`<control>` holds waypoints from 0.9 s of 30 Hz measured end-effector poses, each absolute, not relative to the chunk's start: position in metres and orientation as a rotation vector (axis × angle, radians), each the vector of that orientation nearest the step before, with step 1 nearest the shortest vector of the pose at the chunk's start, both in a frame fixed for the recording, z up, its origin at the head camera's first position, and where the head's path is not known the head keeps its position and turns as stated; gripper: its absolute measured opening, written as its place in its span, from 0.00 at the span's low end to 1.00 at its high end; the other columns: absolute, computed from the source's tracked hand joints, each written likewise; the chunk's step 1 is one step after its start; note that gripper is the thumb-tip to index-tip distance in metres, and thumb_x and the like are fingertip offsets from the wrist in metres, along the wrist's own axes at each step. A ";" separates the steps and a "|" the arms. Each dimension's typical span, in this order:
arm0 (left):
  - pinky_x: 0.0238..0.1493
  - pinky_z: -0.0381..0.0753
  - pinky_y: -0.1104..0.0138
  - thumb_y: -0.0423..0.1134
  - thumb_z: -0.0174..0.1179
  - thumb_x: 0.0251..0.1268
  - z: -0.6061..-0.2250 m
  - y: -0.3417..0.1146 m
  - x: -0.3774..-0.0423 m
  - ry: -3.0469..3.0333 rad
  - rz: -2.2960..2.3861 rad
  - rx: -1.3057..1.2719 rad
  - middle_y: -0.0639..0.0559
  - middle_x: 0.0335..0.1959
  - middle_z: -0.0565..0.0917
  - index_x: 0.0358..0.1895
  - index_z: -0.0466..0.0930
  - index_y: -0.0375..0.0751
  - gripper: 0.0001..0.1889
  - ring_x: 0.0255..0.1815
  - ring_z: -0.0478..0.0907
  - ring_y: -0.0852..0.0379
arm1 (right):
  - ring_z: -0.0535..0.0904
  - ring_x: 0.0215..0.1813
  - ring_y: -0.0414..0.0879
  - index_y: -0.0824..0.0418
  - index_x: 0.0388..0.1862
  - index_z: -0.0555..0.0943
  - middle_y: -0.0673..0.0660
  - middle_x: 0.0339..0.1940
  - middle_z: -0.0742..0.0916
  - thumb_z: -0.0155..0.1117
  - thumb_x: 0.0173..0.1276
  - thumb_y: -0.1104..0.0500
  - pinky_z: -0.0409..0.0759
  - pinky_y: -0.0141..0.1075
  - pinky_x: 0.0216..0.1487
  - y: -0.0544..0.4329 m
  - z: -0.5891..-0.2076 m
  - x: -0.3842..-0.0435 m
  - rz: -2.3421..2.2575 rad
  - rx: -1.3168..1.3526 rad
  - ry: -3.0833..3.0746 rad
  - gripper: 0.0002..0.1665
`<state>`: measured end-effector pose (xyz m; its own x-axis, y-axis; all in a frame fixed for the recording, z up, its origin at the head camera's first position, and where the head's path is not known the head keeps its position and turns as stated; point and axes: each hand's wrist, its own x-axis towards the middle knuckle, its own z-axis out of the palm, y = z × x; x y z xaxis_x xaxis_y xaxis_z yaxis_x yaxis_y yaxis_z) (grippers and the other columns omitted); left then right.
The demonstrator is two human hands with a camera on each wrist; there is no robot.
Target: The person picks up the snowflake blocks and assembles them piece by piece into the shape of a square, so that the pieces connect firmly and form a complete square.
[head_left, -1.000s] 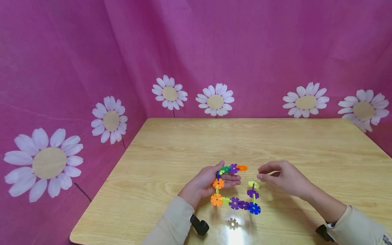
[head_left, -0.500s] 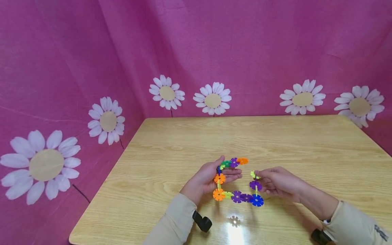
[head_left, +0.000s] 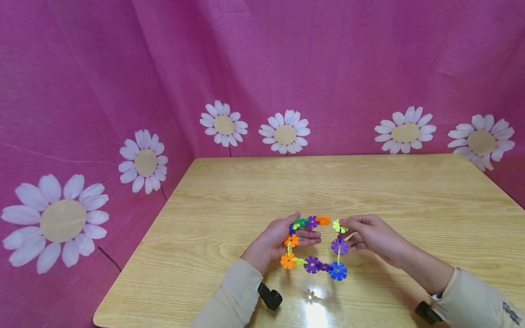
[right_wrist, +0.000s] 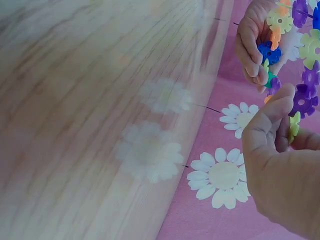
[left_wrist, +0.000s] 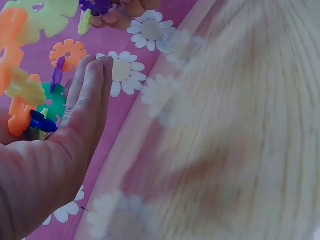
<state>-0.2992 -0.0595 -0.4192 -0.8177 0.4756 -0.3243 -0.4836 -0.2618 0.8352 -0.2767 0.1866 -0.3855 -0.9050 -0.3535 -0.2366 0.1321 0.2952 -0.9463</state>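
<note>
A chain of interlocking flower-shaped plastic discs (head_left: pixel 312 264) in orange, yellow, purple, blue and green bends into a nearly closed square above the table. My left hand (head_left: pixel 274 239) holds its left side at a dark blue disc (left_wrist: pixel 43 121), between thumb and palm, fingers stretched out behind it. On the right side, my right hand (head_left: pixel 375 237) pinches the yellow end disc (head_left: pixel 338 226) between thumb and fingers; a purple disc (head_left: pixel 339 246) hangs just below. The orange end disc (head_left: pixel 323 221) faces that yellow one across a small gap.
A wooden table (head_left: pixel 229 196) lies under the hands, with a bright light reflection near its front edge. Pink cloth (head_left: pixel 328 59) printed with white daisies stands behind and to the left. Black wrist straps (head_left: pixel 269 297) sit at both sleeves.
My right hand has come in from beside the chain and taken hold of the yellow end disc, lifting it toward the orange end. My left hand has hardly moved.
</note>
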 end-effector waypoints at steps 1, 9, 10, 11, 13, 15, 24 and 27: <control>0.52 0.86 0.63 0.52 0.42 0.82 -0.419 -0.060 -0.299 1.409 2.097 -0.014 0.28 0.54 0.83 0.59 0.73 0.27 0.28 0.58 0.82 0.38 | 0.84 0.37 0.44 0.75 0.57 0.75 0.55 0.40 0.84 0.51 0.79 0.49 0.88 0.36 0.42 0.186 -0.386 -0.277 -1.639 -0.208 2.180 0.28; 0.51 0.87 0.62 0.52 0.43 0.81 -0.420 -0.059 -0.299 1.450 2.072 -0.020 0.31 0.49 0.86 0.57 0.74 0.27 0.27 0.54 0.85 0.40 | 0.84 0.35 0.44 0.75 0.52 0.78 0.57 0.38 0.85 0.53 0.79 0.50 0.88 0.38 0.40 0.184 -0.386 -0.279 -1.602 -0.243 2.254 0.26; 0.52 0.87 0.62 0.52 0.43 0.82 -0.420 -0.058 -0.299 1.452 2.070 -0.018 0.31 0.49 0.86 0.57 0.73 0.27 0.27 0.54 0.85 0.40 | 0.83 0.35 0.44 0.75 0.49 0.79 0.57 0.38 0.85 0.53 0.79 0.50 0.88 0.39 0.40 0.184 -0.386 -0.280 -1.603 -0.250 2.254 0.25; 0.52 0.87 0.62 0.51 0.42 0.82 -0.420 -0.058 -0.299 1.454 2.067 -0.016 0.31 0.49 0.86 0.58 0.73 0.27 0.27 0.54 0.85 0.40 | 0.83 0.35 0.44 0.74 0.46 0.80 0.57 0.37 0.85 0.53 0.79 0.50 0.88 0.39 0.39 0.184 -0.386 -0.280 -1.605 -0.257 2.254 0.25; 0.53 0.86 0.62 0.51 0.41 0.83 -0.421 -0.057 -0.299 1.459 2.062 -0.006 0.31 0.48 0.86 0.58 0.73 0.27 0.26 0.54 0.85 0.41 | 0.83 0.35 0.44 0.72 0.41 0.80 0.57 0.37 0.85 0.53 0.79 0.50 0.88 0.39 0.39 0.184 -0.386 -0.281 -1.607 -0.265 2.255 0.24; 0.53 0.86 0.62 0.50 0.41 0.83 -0.422 -0.056 -0.299 1.460 2.058 0.004 0.31 0.48 0.86 0.59 0.72 0.27 0.26 0.54 0.85 0.41 | 0.83 0.35 0.45 0.72 0.40 0.81 0.57 0.36 0.85 0.53 0.79 0.50 0.88 0.39 0.39 0.184 -0.385 -0.282 -1.605 -0.267 2.259 0.24; 0.53 0.86 0.63 0.50 0.40 0.83 -0.417 -0.049 -0.300 1.476 2.056 0.006 0.30 0.50 0.85 0.62 0.69 0.26 0.27 0.53 0.85 0.41 | 0.82 0.36 0.44 0.77 0.53 0.80 0.54 0.33 0.87 0.56 0.78 0.50 0.87 0.33 0.41 0.183 -0.385 -0.283 -1.577 -0.225 2.339 0.28; 0.52 0.87 0.63 0.51 0.40 0.83 -0.416 -0.046 -0.301 1.489 2.065 -0.008 0.30 0.50 0.85 0.62 0.70 0.25 0.28 0.53 0.86 0.42 | 0.83 0.36 0.43 0.79 0.54 0.79 0.53 0.32 0.88 0.55 0.78 0.52 0.87 0.32 0.41 0.181 -0.384 -0.284 -1.582 -0.226 2.355 0.27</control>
<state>-0.3012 -0.0462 -0.4161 -0.8279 0.4515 -0.3327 -0.4583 -0.2028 0.8654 -0.2844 0.1814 -0.3842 -0.9445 -0.2900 -0.1546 0.0334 0.3833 -0.9230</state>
